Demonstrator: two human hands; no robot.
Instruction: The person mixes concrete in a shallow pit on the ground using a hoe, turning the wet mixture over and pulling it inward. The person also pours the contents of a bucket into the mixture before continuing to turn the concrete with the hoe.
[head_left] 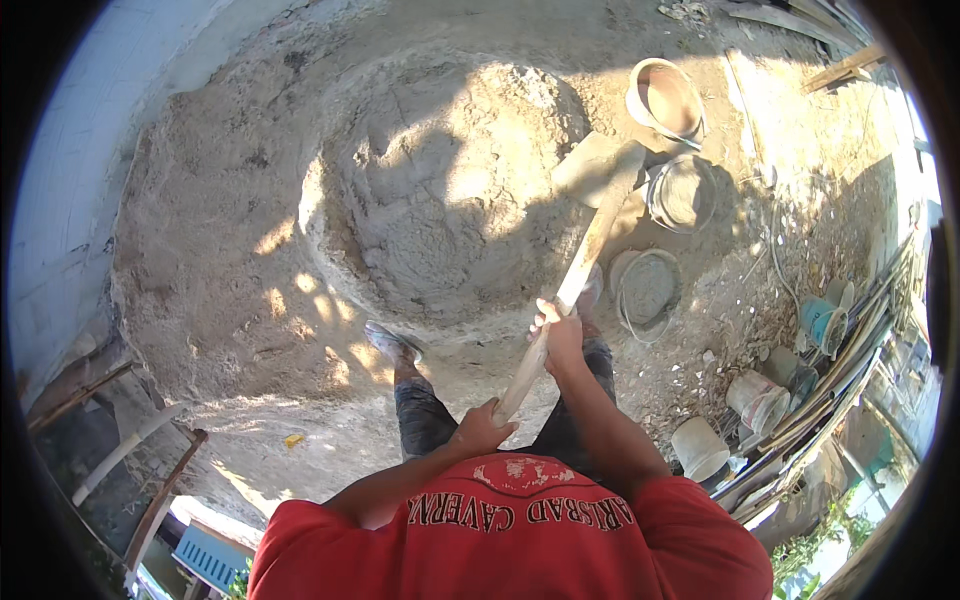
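Observation:
A hoe (578, 270) with a long pale wooden handle slants across the middle, its flat, mortar-coated blade (583, 170) at the far end. My left hand (482, 429) is wrapped round the handle's near end, close to my body. Farther up the handle, my right hand (558, 335) grips it with closed fingers. The blade is over the right edge of a wide round heap of wet grey mortar (430, 210), beside the buckets; whether it touches the mortar I cannot tell. One bucket (683, 193) and a nearer bucket (622, 285) both hold grey mix.
A third bucket (634, 100) stands farther back, tan inside. Along the right lie poles (840, 385), a whitish bucket (700, 447), another dirty bucket (757, 400) and a blue-green container (822, 322). A pale wall (75, 210) bounds the left. My feet stand at the heap's near edge.

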